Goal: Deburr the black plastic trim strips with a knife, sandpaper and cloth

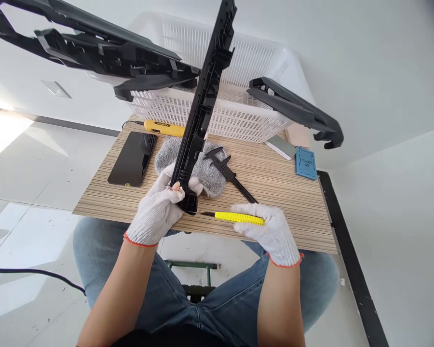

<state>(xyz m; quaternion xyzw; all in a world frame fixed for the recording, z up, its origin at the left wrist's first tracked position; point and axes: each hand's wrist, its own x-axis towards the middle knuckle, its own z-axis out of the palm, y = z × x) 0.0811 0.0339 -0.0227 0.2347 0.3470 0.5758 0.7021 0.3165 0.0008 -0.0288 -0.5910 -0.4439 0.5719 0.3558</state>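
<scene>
A long black plastic trim part (206, 96) stands tilted over the board, its ribbed side showing. Gloved in white knit with a bare thumb tip, my left hand (159, 207) is closed around its lower end. My right hand (265, 226), also gloved, grips a yellow-handled craft knife (238, 218). The knife's dark, thin blade points left and sits close to the part's bottom tip; whether it touches I cannot tell. Behind the part lie a grey cloth (211, 176) and a black caliper (231, 177).
A white plastic basket (238, 118) stands at the back, with more black trim parts (130, 58) sticking out left and another trim part (300, 108) right. On the wooden board (289, 207) lie a phone (133, 159), a yellow corded tool (162, 128) and a blue box (305, 164).
</scene>
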